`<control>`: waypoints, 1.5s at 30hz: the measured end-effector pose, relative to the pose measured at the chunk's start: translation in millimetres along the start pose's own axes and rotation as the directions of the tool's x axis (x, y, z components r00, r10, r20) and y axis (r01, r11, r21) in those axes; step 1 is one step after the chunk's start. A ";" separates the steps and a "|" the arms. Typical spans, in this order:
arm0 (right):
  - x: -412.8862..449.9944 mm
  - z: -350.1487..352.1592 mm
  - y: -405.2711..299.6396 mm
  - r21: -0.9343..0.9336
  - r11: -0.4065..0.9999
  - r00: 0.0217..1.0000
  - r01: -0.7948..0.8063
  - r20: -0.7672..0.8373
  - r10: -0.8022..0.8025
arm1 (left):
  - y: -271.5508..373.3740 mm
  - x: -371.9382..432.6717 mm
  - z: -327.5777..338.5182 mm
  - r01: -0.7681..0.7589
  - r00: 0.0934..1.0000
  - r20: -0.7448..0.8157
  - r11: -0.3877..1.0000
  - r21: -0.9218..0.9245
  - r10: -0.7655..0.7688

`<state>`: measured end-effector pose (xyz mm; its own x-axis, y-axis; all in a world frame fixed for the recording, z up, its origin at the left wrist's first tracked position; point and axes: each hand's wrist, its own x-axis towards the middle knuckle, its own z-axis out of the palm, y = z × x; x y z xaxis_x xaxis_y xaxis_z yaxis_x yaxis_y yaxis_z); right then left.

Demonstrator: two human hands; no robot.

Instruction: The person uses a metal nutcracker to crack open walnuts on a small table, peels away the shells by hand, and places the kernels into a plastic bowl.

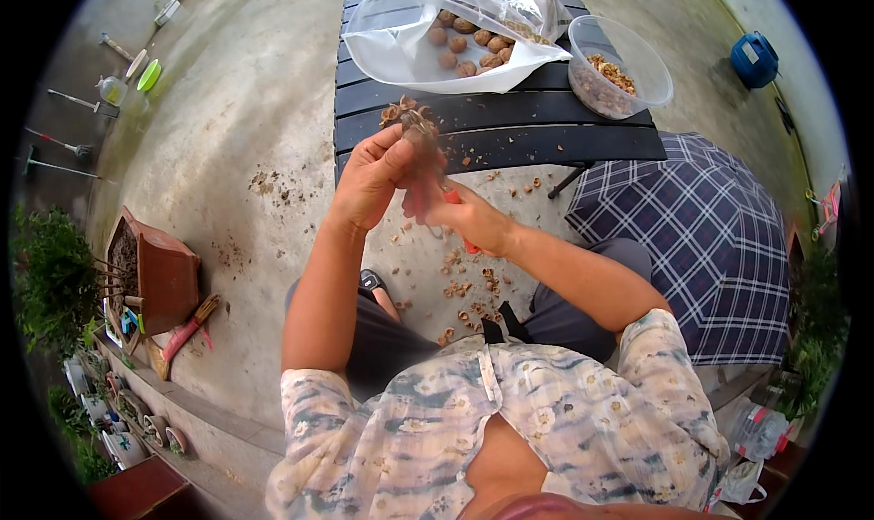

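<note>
My right hand [471, 216] grips a pair of red-handled pliers [471, 247], its fingers blurred. The metal jaws [413, 119] rise beside my left hand [377, 168]. Thumb and fingers of that hand pinch a brown piece, apparently a walnut, at the jaws; blur and fingers hide most of it. Broken walnut shells [396, 112] lie on the black slatted table [546, 144] just beyond my hands. Farther back, a clear plastic bag [389, 55] gapes toward me with several whole walnuts [466, 68] inside. Right of it, a round clear plastic tub [649, 96] contains walnut kernels [612, 75].
An open plaid umbrella [689, 247] rests on the ground to the right, close to the table corner. Shell bits [488, 281] litter the concrete floor between my legs. Left stand a terracotta planter [167, 274] and a hand broom [188, 332]. A blue plastic drum [754, 59] sits by the wall.
</note>
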<state>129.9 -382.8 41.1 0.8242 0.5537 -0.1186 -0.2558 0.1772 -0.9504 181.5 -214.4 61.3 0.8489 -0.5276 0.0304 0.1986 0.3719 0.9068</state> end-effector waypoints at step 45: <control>-16.2 1.8 -21.7 0.052 0.996 0.955 -0.067 0.294 0.049 | 2.7 -13.3 5.3 0.017 0.999 -0.038 1.000 0.005 -0.017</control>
<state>121.2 -394.2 64.2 0.6257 0.7764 -0.0756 -0.3365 0.1812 -0.9241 168.1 -210.5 65.6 0.8634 -0.5045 -0.0006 0.2106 0.3593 0.9091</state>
